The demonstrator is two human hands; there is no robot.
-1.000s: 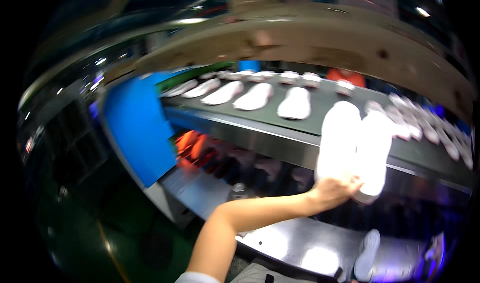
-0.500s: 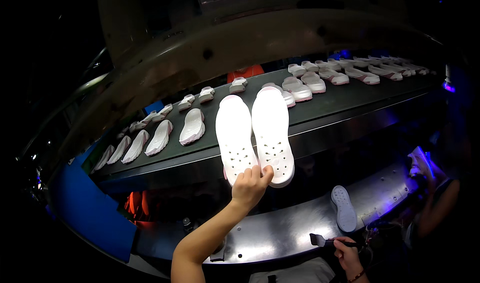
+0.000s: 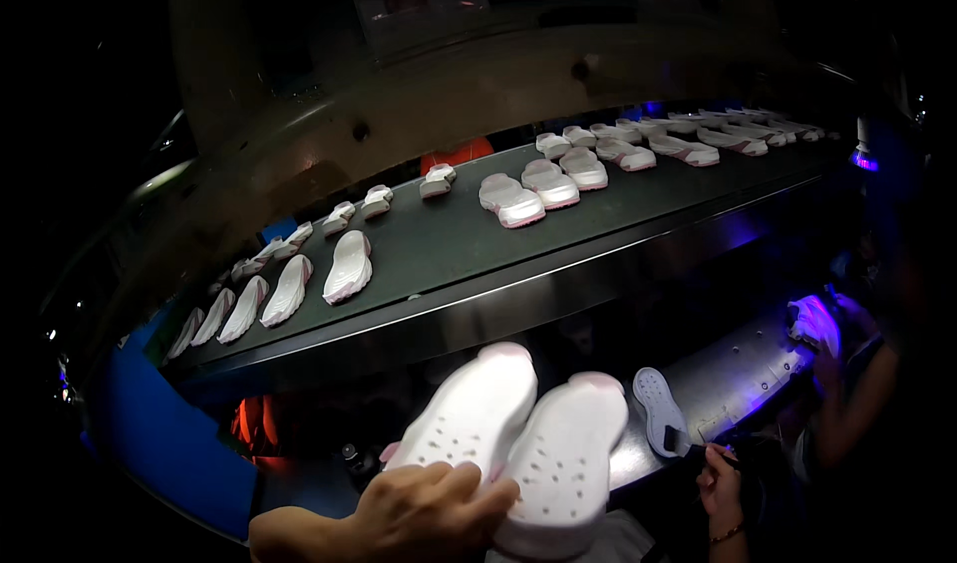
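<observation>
My left hand (image 3: 429, 508) is closed round the heel ends of two white shoe soles with pink toe tips: a left-hand sole (image 3: 478, 404) and a right-hand sole (image 3: 570, 448). Both are raised close to me, side by side, their small holes facing up. At the lower right, my right hand (image 3: 718, 478) grips a flat black-handled brush (image 3: 681, 443). The dark bristles meet or overlap the lower end of another white sole (image 3: 656, 404), which lies on a curved metal bench; whether they press on it I cannot tell.
Beyond the hands runs a dark green conveyor belt (image 3: 419, 249) with a metal edge, carrying several white-and-pink soles (image 3: 289, 289) in rows. A curved metal bench (image 3: 718, 389) stretches right, where another person's hand (image 3: 825, 364) holds a sole under violet light. A small dark bottle (image 3: 354, 460) stands left of my soles.
My left hand has drawn the two soles down and toward me, away from the belt's edge. My right hand has brought the brush up and right to the sole on the bench.
</observation>
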